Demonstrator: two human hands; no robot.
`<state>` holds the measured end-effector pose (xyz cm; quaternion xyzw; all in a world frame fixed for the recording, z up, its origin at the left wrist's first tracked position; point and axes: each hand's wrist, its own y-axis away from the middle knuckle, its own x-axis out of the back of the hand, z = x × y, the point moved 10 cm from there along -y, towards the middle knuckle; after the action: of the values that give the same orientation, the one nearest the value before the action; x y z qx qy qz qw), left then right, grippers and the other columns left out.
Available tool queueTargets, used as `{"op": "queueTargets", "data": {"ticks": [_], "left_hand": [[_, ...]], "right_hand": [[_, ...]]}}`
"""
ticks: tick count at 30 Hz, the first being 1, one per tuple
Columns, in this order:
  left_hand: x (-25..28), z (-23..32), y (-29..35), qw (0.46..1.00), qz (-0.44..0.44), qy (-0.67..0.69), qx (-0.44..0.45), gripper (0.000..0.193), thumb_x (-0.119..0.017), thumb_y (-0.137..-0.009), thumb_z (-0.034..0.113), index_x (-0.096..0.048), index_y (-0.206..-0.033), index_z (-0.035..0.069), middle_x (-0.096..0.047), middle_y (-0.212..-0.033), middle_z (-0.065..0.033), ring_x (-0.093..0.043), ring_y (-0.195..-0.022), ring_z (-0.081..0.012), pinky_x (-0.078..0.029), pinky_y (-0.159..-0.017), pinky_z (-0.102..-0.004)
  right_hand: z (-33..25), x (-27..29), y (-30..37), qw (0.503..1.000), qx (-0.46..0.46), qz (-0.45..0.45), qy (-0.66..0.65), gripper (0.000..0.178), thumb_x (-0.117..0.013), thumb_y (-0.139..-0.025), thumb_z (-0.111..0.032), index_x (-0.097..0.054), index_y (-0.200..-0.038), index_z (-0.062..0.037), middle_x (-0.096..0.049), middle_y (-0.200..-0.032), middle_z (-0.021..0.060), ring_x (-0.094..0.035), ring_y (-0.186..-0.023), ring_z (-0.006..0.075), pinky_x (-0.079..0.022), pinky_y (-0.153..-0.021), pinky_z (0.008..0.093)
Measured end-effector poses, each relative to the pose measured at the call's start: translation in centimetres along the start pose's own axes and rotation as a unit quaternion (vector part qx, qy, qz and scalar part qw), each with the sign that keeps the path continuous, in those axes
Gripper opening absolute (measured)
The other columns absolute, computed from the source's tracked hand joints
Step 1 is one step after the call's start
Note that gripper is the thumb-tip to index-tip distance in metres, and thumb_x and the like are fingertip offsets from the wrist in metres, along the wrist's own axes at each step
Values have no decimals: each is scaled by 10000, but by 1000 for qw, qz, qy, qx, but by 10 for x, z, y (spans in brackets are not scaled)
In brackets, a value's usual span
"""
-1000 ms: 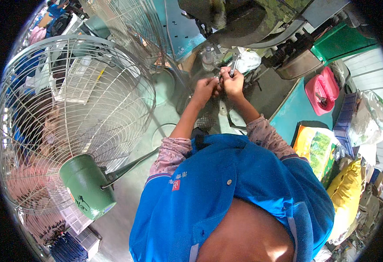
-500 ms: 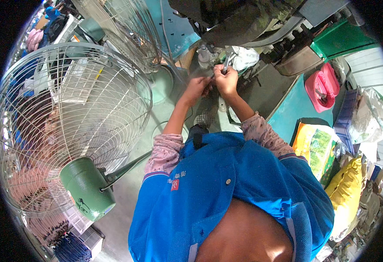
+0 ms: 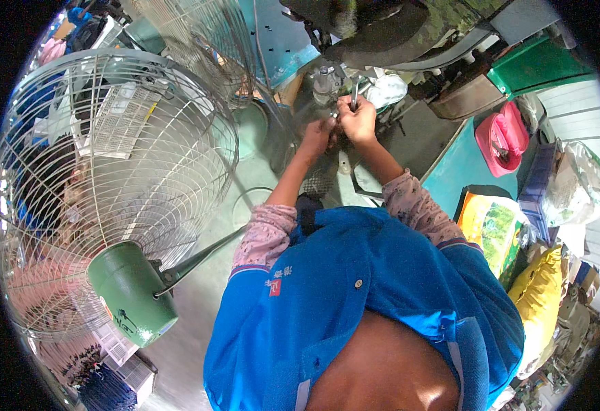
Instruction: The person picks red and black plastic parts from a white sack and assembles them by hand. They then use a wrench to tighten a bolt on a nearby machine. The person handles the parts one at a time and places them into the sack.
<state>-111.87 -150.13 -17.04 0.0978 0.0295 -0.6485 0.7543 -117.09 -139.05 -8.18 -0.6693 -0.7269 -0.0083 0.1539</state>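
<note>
My right hand (image 3: pixel 358 122) is closed around a slim metal hand tool (image 3: pixel 355 89), whose grey end sticks up above the fingers; its exact kind is too small to tell. Close beside it on the left, my left hand (image 3: pixel 316 137) has its fingers pressed together in a pinch. A small pale glint shows at its fingertips, but I cannot make out what it is. Just beyond both hands stands a grey metal machine part (image 3: pixel 327 83). A crumpled white plastic bag (image 3: pixel 386 90) lies to the right of the tool.
A large caged fan with a green motor (image 3: pixel 133 291) fills the left side. Dark machinery (image 3: pixel 396 34) overhangs the far side. On the blue-green bench (image 3: pixel 447 161) at right sit a pink container (image 3: pixel 500 142), a printed yellow-green sack (image 3: pixel 495 222) and a yellow bag (image 3: pixel 538 291).
My left hand has shifted slightly to the right, and a small gap with a glint now shows between the hands. The right hand still grips the tool, tilted more upright.
</note>
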Motion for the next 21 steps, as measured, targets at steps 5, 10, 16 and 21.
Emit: {"op": "queueTargets", "data": {"ticks": [5,10,16,21], "left_hand": [[6,17,9,997,40,-65,27,379,-516,-867,373,-574,-701,37,-475,-579,27,-407,-512,-67,-309,-466,-234],[5,21,12,993,22,-89,76,375,-519,-868,362,-580,-680,44,-472,-584,34,-392,-525,-62,-298,-476,-230],[3,30,15,993,50,-85,59,377,-531,-866,353,-571,-655,43,-458,-586,46,-365,-535,-60,-283,-474,-243],[11,22,13,985,63,-137,79,405,-537,-860,371,-562,-615,51,-423,-563,53,-332,-532,-54,-267,-474,-242]], "right_hand": [[15,-14,-1,975,-103,-76,-184,117,-579,-805,-92,-592,-781,21,-603,-691,63,-509,-490,113,-413,-464,246],[25,-24,18,953,-165,-65,-248,233,-532,-871,-241,-574,-743,-52,-501,-525,5,-409,-393,74,-297,-364,221],[44,-34,14,943,-144,-78,-289,264,-550,-858,-234,-577,-756,8,-585,-639,43,-509,-474,93,-413,-444,235],[46,-33,13,946,-145,-73,-280,251,-547,-858,-231,-574,-757,-3,-583,-628,46,-495,-461,80,-406,-435,228]]}}
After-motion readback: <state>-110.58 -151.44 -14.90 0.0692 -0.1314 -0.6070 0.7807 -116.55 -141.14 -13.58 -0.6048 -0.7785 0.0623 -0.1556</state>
